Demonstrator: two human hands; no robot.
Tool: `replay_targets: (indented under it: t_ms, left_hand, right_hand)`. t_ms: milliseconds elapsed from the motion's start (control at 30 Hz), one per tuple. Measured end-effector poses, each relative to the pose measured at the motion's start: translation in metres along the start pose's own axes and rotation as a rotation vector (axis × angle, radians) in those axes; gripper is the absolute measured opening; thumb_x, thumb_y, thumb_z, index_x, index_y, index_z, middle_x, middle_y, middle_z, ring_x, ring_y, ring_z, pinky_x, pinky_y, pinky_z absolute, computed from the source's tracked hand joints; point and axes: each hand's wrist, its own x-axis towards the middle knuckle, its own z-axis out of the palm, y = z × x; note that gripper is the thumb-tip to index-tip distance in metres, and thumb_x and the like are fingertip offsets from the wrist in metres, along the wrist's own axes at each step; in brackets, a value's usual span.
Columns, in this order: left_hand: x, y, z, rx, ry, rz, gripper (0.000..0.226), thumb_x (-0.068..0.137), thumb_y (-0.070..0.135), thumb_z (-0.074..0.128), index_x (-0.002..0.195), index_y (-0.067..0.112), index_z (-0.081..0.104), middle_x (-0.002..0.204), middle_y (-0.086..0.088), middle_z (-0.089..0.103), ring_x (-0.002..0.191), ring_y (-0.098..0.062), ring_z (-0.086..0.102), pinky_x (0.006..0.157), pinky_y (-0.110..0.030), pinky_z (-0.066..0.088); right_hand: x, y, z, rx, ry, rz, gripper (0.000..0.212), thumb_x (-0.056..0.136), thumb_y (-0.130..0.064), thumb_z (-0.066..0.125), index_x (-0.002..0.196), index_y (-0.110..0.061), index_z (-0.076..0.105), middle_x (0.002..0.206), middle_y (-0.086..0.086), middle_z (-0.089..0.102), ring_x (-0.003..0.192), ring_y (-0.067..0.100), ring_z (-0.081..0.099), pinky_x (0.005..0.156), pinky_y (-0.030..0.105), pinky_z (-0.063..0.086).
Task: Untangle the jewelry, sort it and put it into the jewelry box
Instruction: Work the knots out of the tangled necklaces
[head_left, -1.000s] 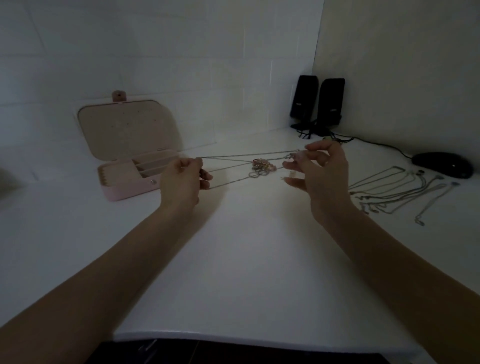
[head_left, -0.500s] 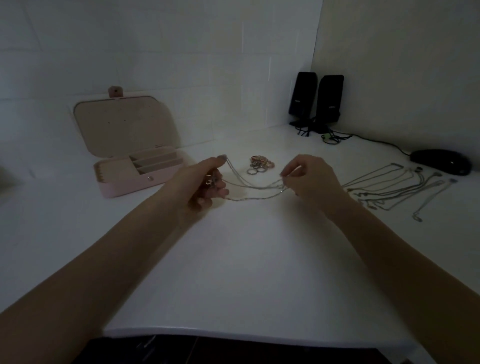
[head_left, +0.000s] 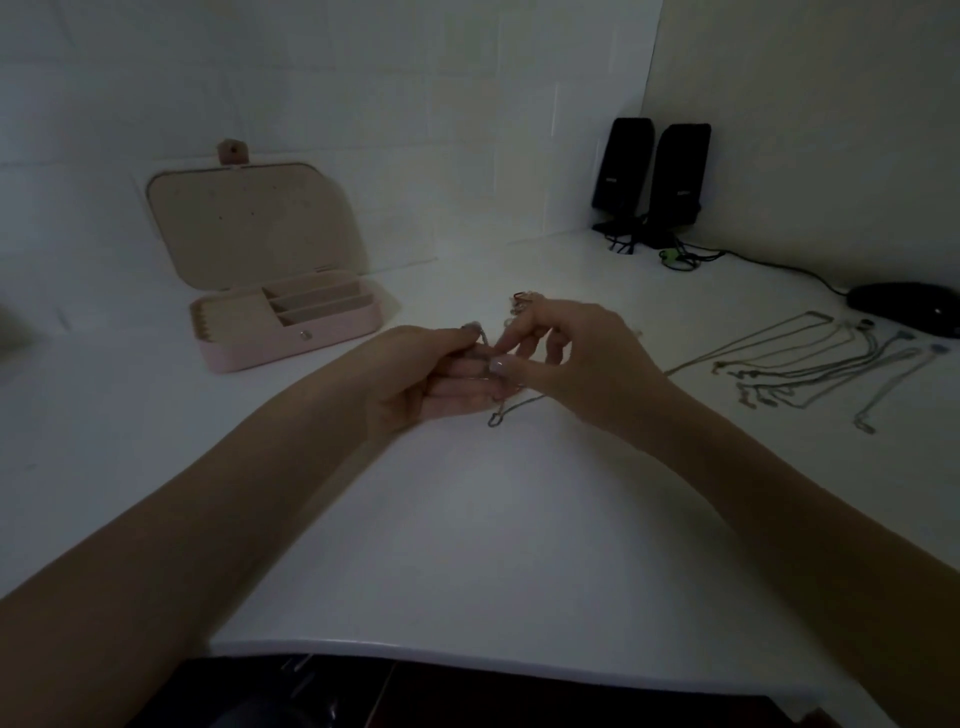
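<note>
pinching a chain (head_left: 511, 408) over the table (head_left: 493, 545), your left hand (head_left: 431, 376) and right hand (head_left: 582, 358) meet, fingers curled on it. box (head_left: 291, 338) sits open at left, its visible compartments bare; sorted chains (head_left: 810, 364) lie right.

Most of the chain (head_left: 511, 408) is hidden inside the two hands, which meet just right of the open jewelry box (head_left: 291, 332); only a short loop hangs out below the fingers, and a glint shows at the left hand (head_left: 421, 379) thumb tip. How the right hand (head_left: 576, 358) fingers hold the chain cannot be told. The pile of rings (head_left: 522, 301) beyond the hands is mostly covered by the right hand. The necklaces (head_left: 810, 369) laid out far right of the box are too dim and fine to count. The mouse (head_left: 909, 306) is cut by the right edge. Both forearms run off the frame's lower corners.
</note>
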Motion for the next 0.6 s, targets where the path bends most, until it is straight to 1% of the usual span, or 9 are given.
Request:
replay_targets:
  t_ms: [67,133,200,300,367,433,533,600]
  left_hand:
    - [0.0011,-0.0001,0.001,0.006,-0.037,-0.003,0.027,0.096,0.025,0.05,0.084,0.005,0.063,0.074,-0.008,0.073,0.063,-0.017,0.071,0.057,-0.027,0.059]
    - [0.0019,-0.0007,0.0006,0.032,-0.056,0.005,0.026,0.097,0.024,0.048,0.089,0.006,0.065,0.076,-0.008,0.074,0.065,-0.017,0.072,0.062,-0.029,0.06]
    - [0.0025,-0.001,0.0002,0.062,-0.065,0.014,0.021,0.096,0.019,0.049,0.096,0.005,0.065,0.08,-0.009,0.074,0.069,-0.018,0.072,0.068,-0.031,0.059]
    - [0.0026,-0.0017,-0.001,0.055,-0.074,0.044,0.018,0.091,0.008,0.056,0.105,0.003,0.064,0.089,-0.014,0.073,0.074,-0.019,0.072,0.071,-0.031,0.059]
    - [0.0019,-0.0035,-0.0021,0.062,-0.091,0.077,0.015,0.087,0.004,0.06,0.101,0.003,0.067,0.09,-0.012,0.074,0.075,-0.015,0.072,0.07,-0.026,0.059]
    - [0.0017,-0.0062,-0.004,0.044,-0.092,0.104,0.01,0.085,0.002,0.062,0.093,0.004,0.068,0.082,-0.01,0.074,0.071,-0.011,0.071,0.067,-0.021,0.058]
    - [0.0054,-0.0072,-0.0072,0.008,-0.051,0.145,0.01,0.083,-0.004,0.061,0.09,0.001,0.066,0.076,-0.008,0.073,0.07,-0.01,0.071,0.071,-0.022,0.058]
    - [0.0063,-0.0052,-0.0072,0.005,-0.011,0.153,0.01,0.083,-0.005,0.061,0.089,0.002,0.065,0.072,-0.005,0.073,0.066,-0.009,0.07,0.068,-0.021,0.058]
  right_hand:
    - [0.001,0.0037,0.0029,-0.02,-0.004,0.021,0.013,0.078,-0.016,0.074,0.079,-0.025,0.065,0.078,-0.003,0.062,0.059,0.005,0.048,0.059,0.009,0.037]
    - [0.0015,0.0048,0.0031,-0.019,-0.011,0.047,0.016,0.078,-0.011,0.073,0.077,-0.024,0.065,0.072,-0.009,0.059,0.06,0.002,0.05,0.059,0.006,0.035]
    - [0.0016,0.005,0.0026,-0.005,-0.023,0.066,0.015,0.078,-0.011,0.074,0.075,-0.023,0.066,0.069,-0.016,0.056,0.062,-0.003,0.051,0.059,0.006,0.035]
    - [0.0024,0.0046,0.0024,0.018,-0.029,0.096,0.013,0.079,-0.015,0.073,0.073,-0.023,0.065,0.07,-0.013,0.057,0.061,-0.004,0.05,0.06,0.006,0.036]
    - [0.0035,0.0039,0.0021,0.037,-0.021,0.108,0.011,0.082,-0.018,0.072,0.075,-0.021,0.064,0.07,-0.013,0.055,0.061,-0.007,0.05,0.059,0.005,0.037]
    - [0.0046,0.0032,0.002,0.058,-0.034,0.131,0.01,0.085,-0.018,0.069,0.077,-0.019,0.063,0.073,-0.012,0.055,0.061,-0.005,0.051,0.057,0.005,0.037]
    - [0.0063,0.0026,0.0012,0.137,-0.062,0.183,0.015,0.089,-0.014,0.063,0.075,-0.02,0.059,0.074,-0.007,0.058,0.058,-0.001,0.053,0.052,0.009,0.04]
    - [0.0068,0.0029,-0.0007,0.193,-0.063,0.237,0.013,0.09,-0.014,0.06,0.078,-0.017,0.059,0.072,-0.006,0.059,0.054,-0.002,0.055,0.051,0.012,0.042]
